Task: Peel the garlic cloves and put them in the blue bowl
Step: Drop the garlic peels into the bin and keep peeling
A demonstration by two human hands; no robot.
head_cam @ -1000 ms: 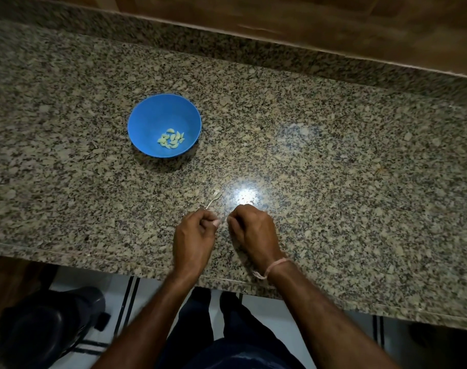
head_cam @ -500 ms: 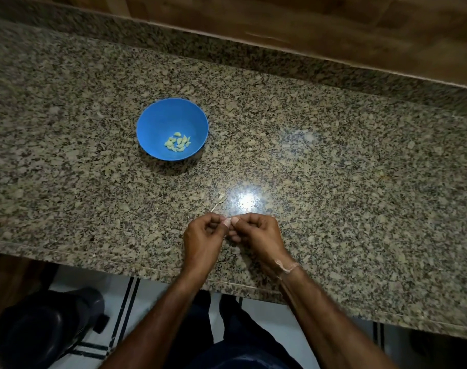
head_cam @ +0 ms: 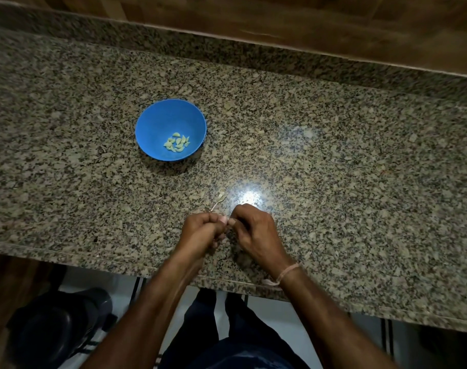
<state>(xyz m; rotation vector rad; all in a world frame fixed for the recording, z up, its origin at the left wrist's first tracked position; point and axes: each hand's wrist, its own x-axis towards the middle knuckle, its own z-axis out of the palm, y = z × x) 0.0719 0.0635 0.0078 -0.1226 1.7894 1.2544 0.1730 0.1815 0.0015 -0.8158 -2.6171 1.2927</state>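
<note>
Both hands, the left hand (head_cam: 200,231) and right hand (head_cam: 256,230), pinch together at the near tabletop (head_cam: 333,169) edge, on a garlic clove hidden between fingertips, likely light, slippery; peeled cloves (head_cam: 177,142) sit in the blue bowl (head_cam: 158,123), far left.

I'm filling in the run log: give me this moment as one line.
phase: peeling | hands: left hand and right hand pinch something small, hidden | blue bowl: peeled garlic cloves inside | granite counter: garlic stem

Dim overhead light, bright glare spot on the polished bench (head_cam: 333,161) just beyond the right hand (head_cam: 256,233), dark corners, wide-angle bowing at edges, slight motion blur
</note>
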